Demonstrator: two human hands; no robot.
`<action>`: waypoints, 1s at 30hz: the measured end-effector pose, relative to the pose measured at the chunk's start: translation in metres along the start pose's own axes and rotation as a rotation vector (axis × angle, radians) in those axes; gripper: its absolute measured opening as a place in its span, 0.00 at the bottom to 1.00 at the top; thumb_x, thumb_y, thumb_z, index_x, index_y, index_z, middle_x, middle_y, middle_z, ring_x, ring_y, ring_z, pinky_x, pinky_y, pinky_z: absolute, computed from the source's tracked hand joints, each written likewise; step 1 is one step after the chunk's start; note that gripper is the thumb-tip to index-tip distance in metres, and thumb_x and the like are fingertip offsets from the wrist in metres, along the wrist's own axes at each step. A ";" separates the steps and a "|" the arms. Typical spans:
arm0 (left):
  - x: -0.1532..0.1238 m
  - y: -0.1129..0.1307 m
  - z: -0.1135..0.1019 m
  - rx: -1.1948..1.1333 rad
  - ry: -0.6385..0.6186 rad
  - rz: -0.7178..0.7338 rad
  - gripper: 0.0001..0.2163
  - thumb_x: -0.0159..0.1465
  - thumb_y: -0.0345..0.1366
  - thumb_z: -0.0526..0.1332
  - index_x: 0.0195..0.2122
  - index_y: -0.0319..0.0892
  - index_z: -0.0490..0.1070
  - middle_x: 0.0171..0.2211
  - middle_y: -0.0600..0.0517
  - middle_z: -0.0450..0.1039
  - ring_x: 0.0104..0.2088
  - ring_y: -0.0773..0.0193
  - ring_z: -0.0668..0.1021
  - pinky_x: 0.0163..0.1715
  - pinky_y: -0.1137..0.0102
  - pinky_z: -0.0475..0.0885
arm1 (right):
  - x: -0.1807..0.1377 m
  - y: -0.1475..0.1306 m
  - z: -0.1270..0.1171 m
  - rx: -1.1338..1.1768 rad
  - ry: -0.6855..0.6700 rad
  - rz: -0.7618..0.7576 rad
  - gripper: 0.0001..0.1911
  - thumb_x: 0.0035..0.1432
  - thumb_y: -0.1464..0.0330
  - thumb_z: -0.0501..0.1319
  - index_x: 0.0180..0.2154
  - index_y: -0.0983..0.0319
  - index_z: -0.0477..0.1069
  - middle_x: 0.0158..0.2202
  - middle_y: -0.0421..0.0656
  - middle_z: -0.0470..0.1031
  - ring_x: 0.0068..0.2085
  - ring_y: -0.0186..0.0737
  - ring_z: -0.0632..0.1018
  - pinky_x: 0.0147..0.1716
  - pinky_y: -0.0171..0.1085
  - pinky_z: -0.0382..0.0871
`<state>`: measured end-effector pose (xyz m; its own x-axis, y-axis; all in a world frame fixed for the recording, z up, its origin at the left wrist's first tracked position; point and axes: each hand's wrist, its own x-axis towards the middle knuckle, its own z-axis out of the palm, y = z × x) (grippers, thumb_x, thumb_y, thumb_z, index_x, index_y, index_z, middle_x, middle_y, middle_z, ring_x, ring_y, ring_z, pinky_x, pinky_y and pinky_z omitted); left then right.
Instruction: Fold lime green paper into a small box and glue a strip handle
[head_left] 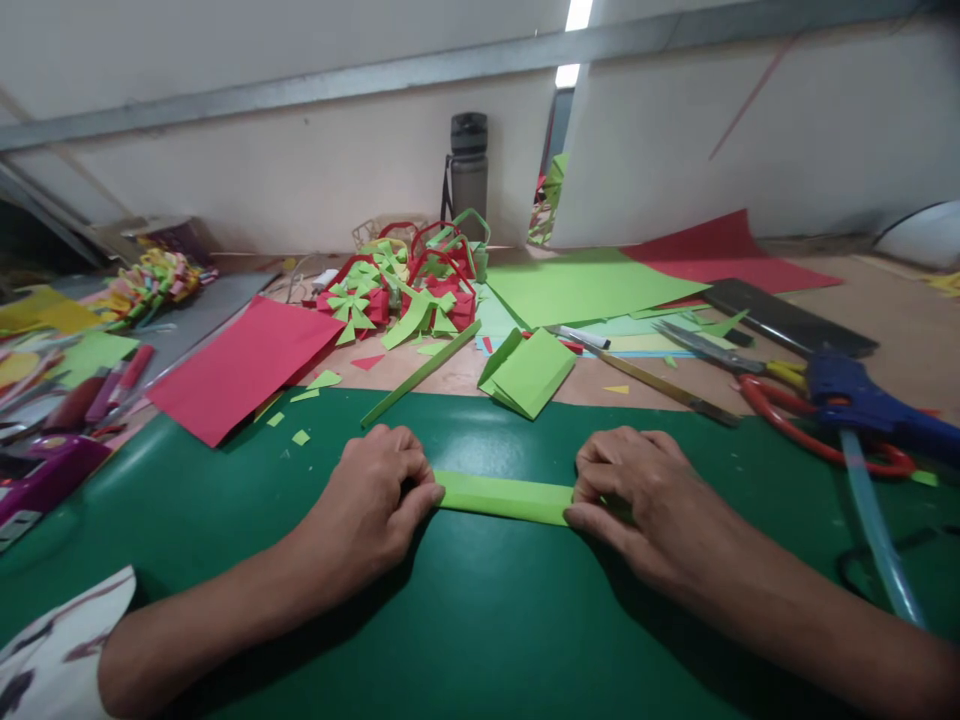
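A folded light-green paper strip (pixel 504 496) stretches level between my two hands, just over the green mat (pixel 450 620). My left hand (pixel 384 490) pinches its left end between thumb and fingers. At the other end my right hand (pixel 637 495) grips the strip in the same way, its curled fingers hiding that tip. Beyond the strip lies a folded green paper piece (pixel 531 372), partly on the mat. A narrow green strip (pixel 420 375) rests slantwise above my left hand.
Red paper (pixel 247 370) lies at left, near a purple tool (pixel 49 485). Small red-and-green paper baskets (pixel 405 290) stand before a dark bottle (pixel 469 180). To the right are scissors (pixel 720 350), a phone (pixel 791 315) and a blue glue gun (pixel 862 395) with its clear stick.
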<state>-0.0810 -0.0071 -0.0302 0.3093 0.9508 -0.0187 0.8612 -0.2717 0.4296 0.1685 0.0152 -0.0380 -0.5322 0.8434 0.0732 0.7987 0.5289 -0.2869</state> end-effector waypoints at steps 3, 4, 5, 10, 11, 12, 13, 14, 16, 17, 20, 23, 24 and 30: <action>0.001 0.000 0.000 0.033 -0.007 0.003 0.11 0.62 0.35 0.52 0.23 0.40 0.65 0.30 0.50 0.66 0.33 0.60 0.66 0.34 0.64 0.59 | -0.001 0.000 0.001 -0.020 0.017 -0.011 0.10 0.54 0.67 0.60 0.21 0.61 0.68 0.29 0.42 0.68 0.34 0.41 0.67 0.37 0.43 0.55; 0.001 0.000 0.000 0.047 -0.012 0.005 0.11 0.62 0.35 0.52 0.24 0.40 0.65 0.30 0.49 0.66 0.33 0.59 0.66 0.34 0.64 0.59 | -0.001 0.000 0.001 -0.024 0.024 -0.019 0.11 0.54 0.67 0.60 0.21 0.61 0.68 0.29 0.42 0.68 0.34 0.41 0.67 0.37 0.43 0.55; 0.002 0.000 0.000 0.059 -0.019 0.009 0.11 0.63 0.35 0.52 0.24 0.40 0.65 0.30 0.49 0.66 0.33 0.59 0.66 0.34 0.64 0.59 | -0.001 0.001 0.002 -0.026 0.029 -0.027 0.11 0.54 0.68 0.59 0.21 0.61 0.68 0.29 0.42 0.68 0.34 0.42 0.67 0.37 0.43 0.55; 0.005 0.001 -0.001 0.100 -0.048 0.039 0.12 0.63 0.35 0.50 0.25 0.40 0.66 0.31 0.49 0.66 0.33 0.59 0.66 0.33 0.64 0.60 | -0.001 0.000 0.001 -0.011 0.027 -0.035 0.11 0.54 0.69 0.59 0.21 0.61 0.67 0.29 0.42 0.68 0.34 0.42 0.67 0.36 0.43 0.54; 0.005 0.001 0.000 0.107 -0.050 0.046 0.12 0.64 0.35 0.50 0.25 0.40 0.66 0.31 0.49 0.66 0.33 0.59 0.66 0.33 0.64 0.59 | -0.001 0.000 0.001 -0.009 0.023 -0.036 0.11 0.54 0.69 0.59 0.21 0.60 0.67 0.29 0.42 0.68 0.34 0.42 0.67 0.36 0.43 0.54; 0.005 0.000 0.000 0.114 -0.050 0.052 0.12 0.64 0.35 0.50 0.25 0.40 0.66 0.30 0.48 0.66 0.33 0.59 0.66 0.33 0.64 0.59 | -0.001 0.000 0.001 -0.010 0.020 -0.036 0.11 0.54 0.69 0.59 0.21 0.60 0.67 0.29 0.42 0.68 0.34 0.42 0.67 0.36 0.43 0.54; 0.005 0.000 0.000 0.121 -0.049 0.060 0.12 0.64 0.35 0.50 0.25 0.40 0.66 0.30 0.48 0.66 0.33 0.59 0.66 0.33 0.64 0.59 | 0.000 0.000 0.001 -0.014 0.019 -0.036 0.11 0.54 0.69 0.59 0.20 0.60 0.67 0.29 0.42 0.68 0.34 0.42 0.67 0.36 0.43 0.54; 0.005 -0.001 0.001 0.130 -0.048 0.068 0.12 0.64 0.34 0.50 0.25 0.40 0.66 0.30 0.48 0.66 0.33 0.59 0.66 0.33 0.64 0.59 | 0.000 0.000 0.001 -0.018 0.018 -0.035 0.11 0.54 0.69 0.59 0.20 0.60 0.67 0.29 0.42 0.68 0.34 0.42 0.67 0.36 0.43 0.54; 0.005 -0.002 0.003 0.158 -0.043 0.079 0.11 0.64 0.34 0.50 0.26 0.40 0.66 0.31 0.48 0.66 0.33 0.59 0.66 0.33 0.64 0.59 | 0.000 0.000 0.001 -0.017 0.013 -0.033 0.11 0.53 0.69 0.59 0.20 0.60 0.67 0.29 0.42 0.68 0.34 0.42 0.67 0.36 0.43 0.54; 0.005 -0.002 0.003 0.176 -0.041 0.083 0.11 0.64 0.34 0.50 0.26 0.40 0.66 0.31 0.48 0.66 0.33 0.59 0.66 0.33 0.64 0.59 | 0.000 0.000 0.001 -0.011 0.013 -0.033 0.11 0.53 0.69 0.59 0.20 0.60 0.67 0.29 0.42 0.68 0.34 0.42 0.67 0.36 0.43 0.54; 0.005 -0.001 0.004 0.226 -0.047 0.081 0.11 0.64 0.34 0.50 0.27 0.40 0.66 0.31 0.48 0.66 0.33 0.58 0.66 0.32 0.64 0.58 | -0.001 0.001 0.002 0.003 0.010 -0.030 0.10 0.54 0.69 0.59 0.21 0.60 0.67 0.29 0.42 0.68 0.34 0.42 0.67 0.36 0.43 0.53; 0.005 0.000 0.004 0.242 -0.060 0.077 0.11 0.64 0.34 0.50 0.27 0.39 0.66 0.31 0.47 0.66 0.34 0.58 0.66 0.33 0.63 0.58 | 0.000 0.000 0.001 -0.004 -0.003 -0.023 0.10 0.54 0.69 0.58 0.21 0.61 0.68 0.29 0.42 0.68 0.34 0.42 0.67 0.36 0.43 0.53; 0.005 0.000 0.003 0.242 -0.062 0.076 0.11 0.63 0.34 0.50 0.27 0.39 0.66 0.31 0.47 0.66 0.34 0.58 0.66 0.32 0.63 0.58 | 0.000 -0.001 0.000 -0.007 -0.010 -0.019 0.10 0.54 0.69 0.58 0.21 0.61 0.68 0.29 0.42 0.68 0.34 0.42 0.67 0.36 0.43 0.53; 0.006 -0.003 0.005 0.281 -0.032 0.116 0.09 0.62 0.33 0.53 0.41 0.43 0.68 0.35 0.48 0.67 0.36 0.58 0.67 0.35 0.63 0.60 | 0.001 -0.003 -0.005 0.025 -0.053 0.013 0.09 0.53 0.70 0.60 0.22 0.60 0.67 0.28 0.41 0.68 0.35 0.41 0.67 0.36 0.42 0.52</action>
<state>-0.0796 -0.0013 -0.0365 0.4209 0.9070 -0.0145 0.8958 -0.4130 0.1644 0.1671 0.0151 -0.0328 -0.5363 0.8438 0.0183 0.7989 0.5145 -0.3116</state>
